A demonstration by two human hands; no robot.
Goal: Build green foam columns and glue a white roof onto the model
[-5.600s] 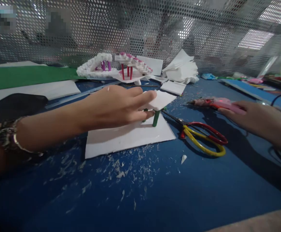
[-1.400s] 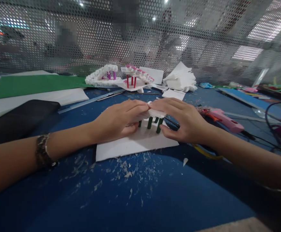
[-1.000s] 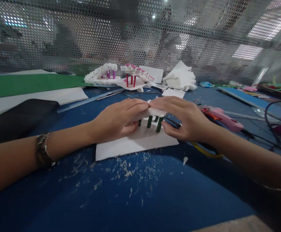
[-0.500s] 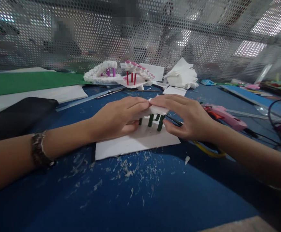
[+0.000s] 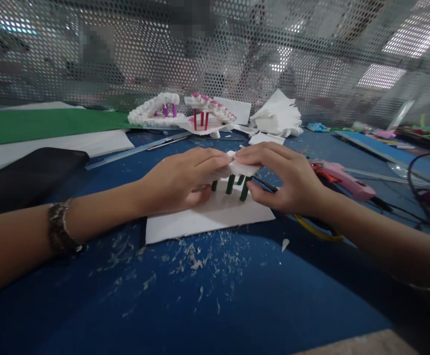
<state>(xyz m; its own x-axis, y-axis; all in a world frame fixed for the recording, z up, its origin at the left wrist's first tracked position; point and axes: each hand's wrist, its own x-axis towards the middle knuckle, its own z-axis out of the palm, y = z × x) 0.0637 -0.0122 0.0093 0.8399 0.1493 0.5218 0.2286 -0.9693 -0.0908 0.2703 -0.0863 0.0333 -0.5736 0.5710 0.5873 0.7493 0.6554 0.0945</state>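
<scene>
A small craft model stands on a white board (image 5: 207,221) on the blue table. Its dark green posts (image 5: 230,184) rise from the board and carry a white top piece (image 5: 245,169). My left hand (image 5: 185,177) curls around the left side of that top, fingers above and thumb low beside the posts. On the right side my right hand (image 5: 286,175) grips the same top, with its fingertips over it and the thumb close to the front right post. The fingers hide much of the top's outline.
White shavings (image 5: 197,264) lie in front of the board. A pink glue gun (image 5: 347,181) with a cable is on the right. Behind are two similar models (image 5: 209,106), a clear ruler (image 5: 137,151) and stacked white sheets (image 5: 277,116). A black case-like object (image 5: 33,172) lies left.
My right hand has shifted very slightly, its fingertips moving a little apart from the left hand's on the white top. My left hand stays in place.
</scene>
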